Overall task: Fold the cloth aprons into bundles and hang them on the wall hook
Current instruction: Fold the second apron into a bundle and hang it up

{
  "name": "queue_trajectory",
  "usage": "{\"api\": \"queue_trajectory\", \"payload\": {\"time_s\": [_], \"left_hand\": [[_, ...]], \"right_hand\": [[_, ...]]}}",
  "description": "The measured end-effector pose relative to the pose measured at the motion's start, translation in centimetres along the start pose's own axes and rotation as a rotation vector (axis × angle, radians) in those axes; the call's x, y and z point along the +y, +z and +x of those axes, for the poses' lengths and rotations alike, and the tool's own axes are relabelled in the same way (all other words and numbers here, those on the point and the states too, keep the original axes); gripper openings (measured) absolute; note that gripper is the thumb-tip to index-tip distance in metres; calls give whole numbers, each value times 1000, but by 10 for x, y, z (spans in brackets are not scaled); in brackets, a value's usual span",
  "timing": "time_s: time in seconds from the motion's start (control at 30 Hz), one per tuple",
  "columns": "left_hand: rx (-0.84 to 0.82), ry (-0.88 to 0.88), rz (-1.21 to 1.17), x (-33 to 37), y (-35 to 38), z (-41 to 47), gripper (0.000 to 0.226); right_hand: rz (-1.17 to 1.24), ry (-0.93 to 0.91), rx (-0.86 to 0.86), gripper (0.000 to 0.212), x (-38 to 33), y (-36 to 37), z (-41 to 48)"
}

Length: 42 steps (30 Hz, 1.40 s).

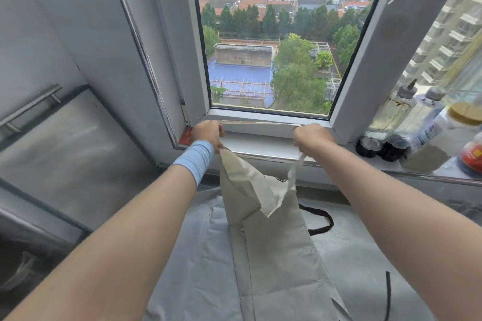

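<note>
Both fists are curled tight: the left hand (207, 134), above a blue wristband (195, 160), and the right hand (310, 138) each grip an end of the neck strap (260, 123), pulled taut between them just in front of the window sill (260, 142). The beige apron (273, 242) hangs folded lengthwise from the two hands. Its lower part lies on a pale grey cloth (203, 255) with black straps (322, 221), spread over the worktop (328, 193).
</note>
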<state>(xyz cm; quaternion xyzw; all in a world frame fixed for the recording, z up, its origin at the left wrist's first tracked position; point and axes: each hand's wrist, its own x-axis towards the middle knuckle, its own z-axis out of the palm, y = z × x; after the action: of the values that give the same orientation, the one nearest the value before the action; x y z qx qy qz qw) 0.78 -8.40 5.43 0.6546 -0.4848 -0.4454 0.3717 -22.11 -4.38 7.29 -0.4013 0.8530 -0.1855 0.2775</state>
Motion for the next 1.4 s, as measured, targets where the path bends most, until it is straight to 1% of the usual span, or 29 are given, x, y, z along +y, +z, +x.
{"api": "queue_trajectory", "payload": {"time_s": [0.03, 0.07, 0.1, 0.17, 0.2, 0.23, 0.27, 0.3, 0.33, 0.37, 0.43, 0.47, 0.5, 0.53, 0.57, 0.6, 0.67, 0.73, 0.77, 0.8, 0.87, 0.93, 1.0, 1.07, 1.13, 1.2, 1.23, 1.33, 1.4], "left_hand": [[-6, 33, 74, 1, -4, 3, 34], [15, 48, 131, 2, -7, 6, 36], [33, 34, 170, 1, -8, 12, 38], [-23, -15, 226, 9, -8, 18, 39], [-78, -45, 245, 12, -5, 22, 38], [-113, -57, 169, 16, -1, 24, 32], [-103, -78, 74, 19, 2, 25, 21], [-88, -124, -44, 21, 4, 27, 11], [-82, -113, -97, 19, 7, 33, 17], [-80, -61, -72, 16, 9, 37, 36], [-11, 46, 141, 1, 10, 42, 71], [35, 72, 203, -6, 10, 38, 77], [66, 86, 216, -14, 12, 35, 75], [83, 88, 232, -25, 15, 29, 68], [78, 104, 274, -35, 18, 22, 59], [41, 123, 328, -45, 23, 15, 49], [-81, 143, 418, -76, 35, 2, 35], [-200, 126, 511, -107, 45, -15, 32], [-256, 119, 563, -123, 51, -26, 32], [-324, 123, 634, -138, 57, -38, 31], [-490, 131, 814, -169, 69, -61, 34], [-641, 88, 993, -196, 75, -80, 50], [-731, 35, 1146, -214, 76, -94, 66], [-735, 26, 1214, -217, 76, -99, 65], [-725, 37, 1242, -209, 75, -99, 52], [-755, 31, 1284, -194, 77, -95, 42], [-773, 15, 1304, -188, 77, -94, 40], [-808, -44, 1339, -173, 78, -88, 38], [-774, -26, 1345, -164, 80, -83, 35]], "right_hand": [[207, 87, -108, 37, -4, -1, -1], [389, 126, -160, 39, -8, -1, -1], [537, 102, -149, 35, -14, 0, 0], [714, -109, 8, 22, -31, 1, 5], [731, -251, 106, 16, -40, 1, 8], [691, -401, 178, 12, -51, 0, 10], [602, -550, 217, 13, -61, -2, 12], [497, -696, 235, 20, -69, -2, 16], [387, -826, 250, 29, -76, 0, 20], [284, -926, 252, 41, -80, 4, 23], [61, -1033, 252, 69, -76, 18, 28], [-32, -1050, 266, 79, -69, 26, 30], [-83, -1063, 287, 83, -59, 35, 31], [-96, -1077, 316, 79, -47, 45, 29], [-84, -1088, 345, 69, -32, 56, 26], [-79, -1088, 360, 56, -15, 68, 22], [-160, -1070, 313, 34, 28, 94, 13], [-314, -1021, 195, 19, 72, 122, 5], [-412, -977, 108, 16, 95, 134, 0], [-516, -916, 22, 20, 117, 146, -4], [-668, -763, -112, 39, 153, 163, -12], [-682, -636, -191, 50, 172, 168, -18], [-637, -539, -276, 55, 177, 165, -22], [-578, -449, -350, 64, 184, 161, -23], [-530, -385, -426, 71, 197, 158, -26], [-495, -326, -463, 73, 209, 157, -36], [-512, -320, -455, 69, 212, 158, -43], [-609, -386, -366, 41, 212, 157, -59], [-691, -408, -355, 31, 206, 153, -59]]}}
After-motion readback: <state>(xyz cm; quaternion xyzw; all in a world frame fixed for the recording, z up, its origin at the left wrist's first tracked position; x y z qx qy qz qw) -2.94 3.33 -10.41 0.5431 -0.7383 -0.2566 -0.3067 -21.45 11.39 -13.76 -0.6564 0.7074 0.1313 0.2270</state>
